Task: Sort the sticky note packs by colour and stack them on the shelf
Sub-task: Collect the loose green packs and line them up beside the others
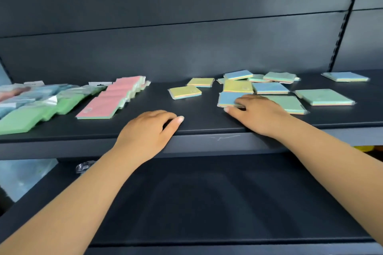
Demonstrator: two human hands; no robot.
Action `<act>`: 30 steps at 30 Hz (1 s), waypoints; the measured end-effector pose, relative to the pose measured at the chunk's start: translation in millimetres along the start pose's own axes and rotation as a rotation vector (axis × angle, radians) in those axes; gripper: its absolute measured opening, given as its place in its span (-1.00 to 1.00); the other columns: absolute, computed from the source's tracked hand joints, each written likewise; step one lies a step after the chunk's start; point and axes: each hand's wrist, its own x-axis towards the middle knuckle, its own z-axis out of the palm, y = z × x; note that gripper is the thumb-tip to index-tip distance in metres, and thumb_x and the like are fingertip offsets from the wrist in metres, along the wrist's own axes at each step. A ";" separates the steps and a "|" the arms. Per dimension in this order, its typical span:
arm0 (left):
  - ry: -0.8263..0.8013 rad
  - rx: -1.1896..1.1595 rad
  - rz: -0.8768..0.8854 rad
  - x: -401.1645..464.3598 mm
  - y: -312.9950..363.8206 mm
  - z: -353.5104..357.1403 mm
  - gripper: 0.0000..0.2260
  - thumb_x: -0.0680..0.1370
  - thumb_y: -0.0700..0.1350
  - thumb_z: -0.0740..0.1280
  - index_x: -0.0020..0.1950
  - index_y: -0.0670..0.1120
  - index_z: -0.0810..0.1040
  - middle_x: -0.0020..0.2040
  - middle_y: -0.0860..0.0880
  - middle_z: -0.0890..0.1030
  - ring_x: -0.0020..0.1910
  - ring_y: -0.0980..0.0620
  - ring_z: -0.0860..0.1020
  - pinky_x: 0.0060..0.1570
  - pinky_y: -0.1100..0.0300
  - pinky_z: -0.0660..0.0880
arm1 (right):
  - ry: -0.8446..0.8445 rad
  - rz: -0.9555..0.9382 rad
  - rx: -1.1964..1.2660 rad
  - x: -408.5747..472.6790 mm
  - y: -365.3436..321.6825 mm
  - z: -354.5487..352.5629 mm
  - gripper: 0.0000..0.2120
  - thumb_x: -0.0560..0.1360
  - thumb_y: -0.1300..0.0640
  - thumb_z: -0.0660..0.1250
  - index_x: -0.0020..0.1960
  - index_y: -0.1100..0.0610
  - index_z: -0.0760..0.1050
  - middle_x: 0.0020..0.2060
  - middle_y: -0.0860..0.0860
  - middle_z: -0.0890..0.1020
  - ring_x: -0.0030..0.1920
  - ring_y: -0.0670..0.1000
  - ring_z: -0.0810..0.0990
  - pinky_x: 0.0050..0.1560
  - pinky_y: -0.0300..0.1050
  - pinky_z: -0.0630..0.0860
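Sticky note packs in clear wrap lie on a dark shelf (pixel 203 124). On the right they are scattered: a blue-topped pack (pixel 227 98), yellow packs (pixel 185 92) (pixel 238 86), green packs (pixel 324 96) and more blue ones (pixel 269 88). My right hand (pixel 256 113) grips the near edge of the blue-topped pack, fingers curled on top and thumb at its front. My left hand (pixel 149 130) rests at the shelf's front edge with loosely curled fingers, holding nothing. A row of pink packs (pixel 113 97) lies to the left.
Green packs (pixel 27 117) and bluish wrapped packs (pixel 24 93) crowd the shelf's left end. One blue pack (pixel 345 76) lies alone at the far right. A lower dark shelf (pixel 207 203) runs beneath my forearms. The back panel stands close behind the packs.
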 end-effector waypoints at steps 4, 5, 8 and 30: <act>-0.109 -0.179 0.109 28.0 20.5 -10.4 -0.63 0.58 0.15 0.03 0.15 0.06 0.53 0.11 0.12 0.57 0.13 0.08 0.48 0.12 0.16 0.39 | 0.128 0.051 0.251 6.3 21.5 -22.4 -0.57 0.53 -0.12 0.20 0.33 0.05 0.40 0.39 0.01 0.36 0.37 0.01 0.33 0.22 -0.19 0.24; -0.123 -0.186 0.130 35.4 24.3 -11.6 -0.64 0.57 0.16 0.03 0.10 0.04 0.54 0.03 0.10 0.59 0.05 0.08 0.50 0.07 0.15 0.41 | 0.149 0.075 0.261 10.2 31.7 -28.7 -0.58 0.52 -0.12 0.21 0.30 0.04 0.43 0.37 0.01 0.39 0.35 0.01 0.35 0.17 -0.19 0.25; -0.193 -0.161 0.227 61.6 39.0 -11.9 -0.70 0.58 0.16 0.04 -0.08 0.10 0.52 -0.18 0.12 0.53 -0.18 0.17 0.45 -0.11 0.22 0.38 | 0.088 0.199 0.222 16.4 64.2 -43.9 -0.48 0.49 -0.20 0.20 0.37 0.02 0.37 0.41 0.01 0.34 0.40 0.03 0.30 0.28 -0.13 0.24; -0.487 -0.885 0.113 153.8 143.6 29.2 -0.80 0.50 -0.02 0.31 -0.10 -0.14 0.60 -0.06 -0.08 0.63 -0.08 0.04 0.53 0.08 0.17 0.45 | 0.253 0.041 0.435 -13.0 119.7 -53.0 -0.46 0.40 -0.08 0.36 0.27 0.09 0.27 -0.11 -0.08 0.47 -0.02 -0.02 0.44 0.07 -0.16 0.36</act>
